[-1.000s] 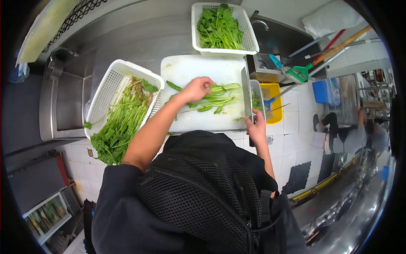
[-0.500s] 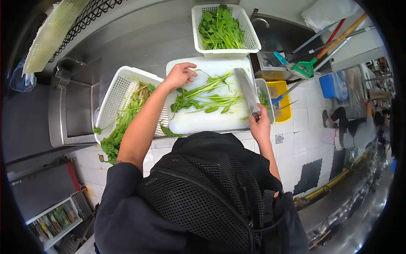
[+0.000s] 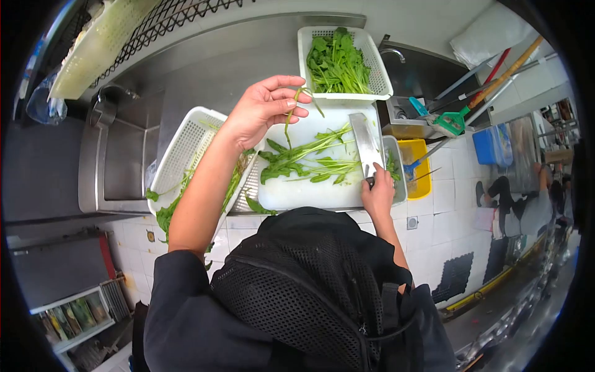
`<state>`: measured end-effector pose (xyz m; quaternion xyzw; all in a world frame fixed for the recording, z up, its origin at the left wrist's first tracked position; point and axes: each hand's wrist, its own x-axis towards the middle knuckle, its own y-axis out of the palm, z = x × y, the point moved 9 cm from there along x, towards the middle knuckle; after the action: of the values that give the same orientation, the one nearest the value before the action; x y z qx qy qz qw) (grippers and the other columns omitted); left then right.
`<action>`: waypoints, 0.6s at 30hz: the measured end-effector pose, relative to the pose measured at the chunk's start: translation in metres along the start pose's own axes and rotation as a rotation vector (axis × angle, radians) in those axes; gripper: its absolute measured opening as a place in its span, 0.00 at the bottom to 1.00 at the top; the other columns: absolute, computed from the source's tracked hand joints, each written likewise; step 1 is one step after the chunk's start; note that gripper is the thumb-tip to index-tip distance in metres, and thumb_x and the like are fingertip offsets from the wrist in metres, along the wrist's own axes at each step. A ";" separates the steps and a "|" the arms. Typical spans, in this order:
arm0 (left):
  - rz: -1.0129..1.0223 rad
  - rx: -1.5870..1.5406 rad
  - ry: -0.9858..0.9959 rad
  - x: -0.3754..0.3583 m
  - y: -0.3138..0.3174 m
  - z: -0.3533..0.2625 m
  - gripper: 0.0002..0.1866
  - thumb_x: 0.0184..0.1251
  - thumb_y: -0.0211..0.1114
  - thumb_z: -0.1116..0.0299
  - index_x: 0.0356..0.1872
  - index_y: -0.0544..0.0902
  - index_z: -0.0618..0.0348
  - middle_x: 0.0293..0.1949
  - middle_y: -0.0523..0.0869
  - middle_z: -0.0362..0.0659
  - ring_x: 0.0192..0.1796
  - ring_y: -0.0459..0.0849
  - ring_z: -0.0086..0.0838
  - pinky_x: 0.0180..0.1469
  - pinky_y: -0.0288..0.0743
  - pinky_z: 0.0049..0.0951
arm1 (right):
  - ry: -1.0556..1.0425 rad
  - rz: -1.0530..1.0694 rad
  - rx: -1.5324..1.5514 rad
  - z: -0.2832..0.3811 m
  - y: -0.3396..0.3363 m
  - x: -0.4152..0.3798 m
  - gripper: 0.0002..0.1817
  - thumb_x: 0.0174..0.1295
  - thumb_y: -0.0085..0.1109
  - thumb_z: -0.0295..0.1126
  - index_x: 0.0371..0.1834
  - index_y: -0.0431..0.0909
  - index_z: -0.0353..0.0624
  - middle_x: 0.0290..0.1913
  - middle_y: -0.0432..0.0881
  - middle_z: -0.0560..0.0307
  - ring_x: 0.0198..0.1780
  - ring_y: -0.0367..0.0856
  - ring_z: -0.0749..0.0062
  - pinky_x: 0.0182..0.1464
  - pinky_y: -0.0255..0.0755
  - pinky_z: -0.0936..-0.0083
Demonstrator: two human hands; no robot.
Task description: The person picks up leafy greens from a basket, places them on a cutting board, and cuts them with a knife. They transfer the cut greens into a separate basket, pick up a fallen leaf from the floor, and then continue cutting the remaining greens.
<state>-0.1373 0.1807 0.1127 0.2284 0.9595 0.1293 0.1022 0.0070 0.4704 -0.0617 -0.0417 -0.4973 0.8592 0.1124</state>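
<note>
Raised above the far left of the white cutting board (image 3: 291, 197), my left hand (image 3: 266, 110) pinches a thin, bent green stem (image 3: 288, 127). My right hand (image 3: 377, 191) grips the dark handle of a cleaver (image 3: 367, 141), its wide blade lying toward the board's right side. Two loose bunches of leafy greens (image 3: 304, 152) rest on the board, left of the blade, with leaves to the left and stalks to the right. Under my left forearm, a white perforated basket (image 3: 162, 166) holds more long greens, partly hidden.
Behind the board stands a second white basket (image 3: 382, 77) of leafy greens. A small tray (image 3: 398, 186) and a yellow bin (image 3: 423, 173) sit to the right. Steel sinks (image 3: 127, 161) flank the counter. Broom and mop handles (image 3: 505, 71) lean at right, and another person (image 3: 527, 204) is farther off.
My left hand has risen from the board, now holding up a stem. The cleaver stays in my right hand at the board's right side. The view has shifted slightly.
</note>
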 end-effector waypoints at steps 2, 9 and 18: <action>0.014 -0.006 0.015 0.005 0.017 -0.006 0.23 0.72 0.65 0.77 0.67 0.76 0.62 0.52 0.89 0.48 0.51 0.90 0.32 0.53 0.85 0.29 | -0.020 -0.070 -0.035 -0.003 -0.006 0.003 0.33 0.60 0.67 0.28 0.70 0.70 0.45 0.54 0.77 0.44 0.56 0.78 0.48 0.56 0.73 0.54; 0.275 0.105 0.060 0.036 0.130 0.008 0.24 0.70 0.68 0.78 0.66 0.76 0.66 0.51 0.89 0.48 0.51 0.90 0.31 0.52 0.85 0.29 | -0.221 0.038 1.283 0.135 -0.087 0.033 0.28 0.67 0.61 0.18 0.71 0.69 0.37 0.53 0.80 0.55 0.45 0.80 0.78 0.45 0.78 0.79; -0.184 0.829 0.279 0.038 0.005 0.036 0.16 0.69 0.65 0.74 0.56 0.85 0.63 0.45 0.91 0.51 0.46 0.90 0.32 0.50 0.83 0.34 | -0.133 -0.219 1.145 0.019 -0.139 0.067 0.20 0.72 0.58 0.21 0.67 0.74 0.38 0.40 0.82 0.61 0.36 0.77 0.84 0.38 0.74 0.83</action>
<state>-0.1594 0.2103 0.0748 0.1440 0.9512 -0.2463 -0.1175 -0.0404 0.5372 0.0704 0.1311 0.0385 0.9753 0.1738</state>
